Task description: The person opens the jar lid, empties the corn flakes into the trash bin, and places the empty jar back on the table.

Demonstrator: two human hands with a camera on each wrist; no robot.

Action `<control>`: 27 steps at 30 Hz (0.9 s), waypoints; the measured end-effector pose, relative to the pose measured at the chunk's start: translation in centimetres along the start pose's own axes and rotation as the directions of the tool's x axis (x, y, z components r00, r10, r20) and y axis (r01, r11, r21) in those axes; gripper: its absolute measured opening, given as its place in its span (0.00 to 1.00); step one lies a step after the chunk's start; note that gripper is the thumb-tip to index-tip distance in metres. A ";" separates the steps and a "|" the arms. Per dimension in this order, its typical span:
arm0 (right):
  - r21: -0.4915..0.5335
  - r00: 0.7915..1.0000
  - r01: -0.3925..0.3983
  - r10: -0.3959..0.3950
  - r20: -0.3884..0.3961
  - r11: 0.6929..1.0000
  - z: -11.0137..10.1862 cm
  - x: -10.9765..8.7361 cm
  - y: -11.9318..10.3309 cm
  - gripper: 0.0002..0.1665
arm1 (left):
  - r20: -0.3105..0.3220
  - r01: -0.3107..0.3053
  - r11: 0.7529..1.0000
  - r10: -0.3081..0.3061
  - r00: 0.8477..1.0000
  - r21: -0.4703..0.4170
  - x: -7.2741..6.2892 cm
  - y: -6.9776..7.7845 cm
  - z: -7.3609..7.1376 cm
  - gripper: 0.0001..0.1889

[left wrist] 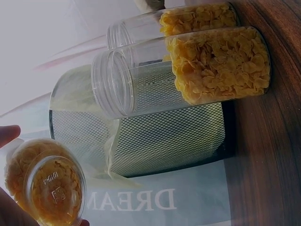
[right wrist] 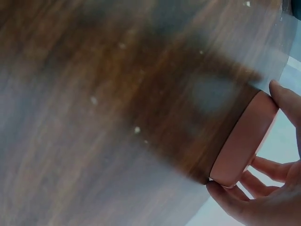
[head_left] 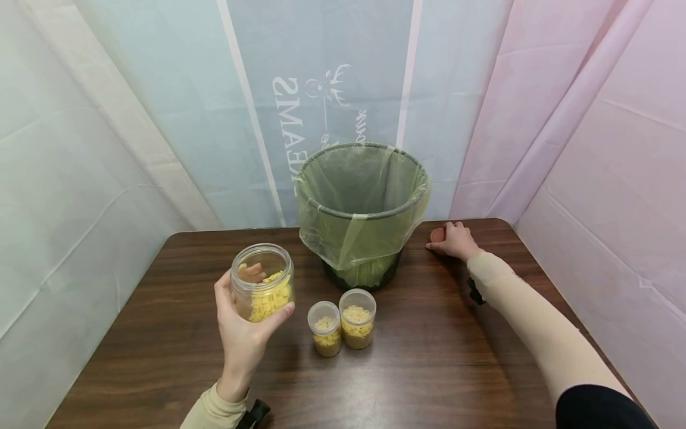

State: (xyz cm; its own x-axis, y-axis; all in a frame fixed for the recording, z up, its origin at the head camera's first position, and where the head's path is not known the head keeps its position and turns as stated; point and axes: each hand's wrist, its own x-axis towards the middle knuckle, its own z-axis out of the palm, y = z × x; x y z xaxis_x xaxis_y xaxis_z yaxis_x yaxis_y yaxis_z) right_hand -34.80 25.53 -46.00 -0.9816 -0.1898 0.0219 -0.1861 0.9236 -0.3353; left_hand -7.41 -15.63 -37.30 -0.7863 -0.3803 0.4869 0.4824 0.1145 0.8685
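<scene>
My left hand (head_left: 243, 339) grips a wide clear jar (head_left: 271, 297), lidless and partly filled with yellow corn flakes, above the left part of the table. Its mouth tips toward the right, and its round base shows in the left wrist view. At the back right, my right hand (head_left: 458, 241) pinches a round reddish-brown lid (right wrist: 244, 139) by its rim, thumb and fingers on opposite edges. That lid is right at the tabletop. Between the hands stand two smaller clear jars, the left one (head_left: 325, 342) and the right one (head_left: 358, 333), both holding flakes.
A mesh bin (head_left: 386, 268) with a pale green liner (head_left: 332, 229) folded over its rim stands at the back middle, behind the small jars. Small pale crumbs (right wrist: 137, 129) dot the dark wooden table (head_left: 429, 369). Fabric curtains (head_left: 177, 107) enclose the back and sides.
</scene>
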 end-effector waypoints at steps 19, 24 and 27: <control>0.077 0.970 0.000 0.019 -0.242 0.997 -3.2 -1.9 -3.3 0.33 | -0.013 -0.063 0.996 0.063 0.998 -0.060 1.1 0.6 1.4 0.49; 0.092 0.946 -0.011 0.040 -0.321 0.996 -4.3 -2.9 -4.1 0.30 | -0.018 -0.064 0.995 0.062 0.998 -0.080 1.3 1.0 2.0 0.48; 0.086 0.931 -0.005 0.036 -0.364 0.996 -4.9 -3.4 -4.5 0.28 | -0.017 -0.066 0.993 0.065 0.998 -0.098 1.4 1.2 2.3 0.47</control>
State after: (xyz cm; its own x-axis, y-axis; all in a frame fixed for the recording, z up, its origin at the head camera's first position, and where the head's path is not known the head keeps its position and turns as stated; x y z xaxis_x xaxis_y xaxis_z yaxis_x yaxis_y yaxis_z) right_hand -30.79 23.61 -39.96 -0.9361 -0.0227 0.3509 -0.1772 0.8925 -0.4149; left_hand -8.85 -13.91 -35.36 -0.7464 -0.3880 0.5407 0.5690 0.0491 0.8208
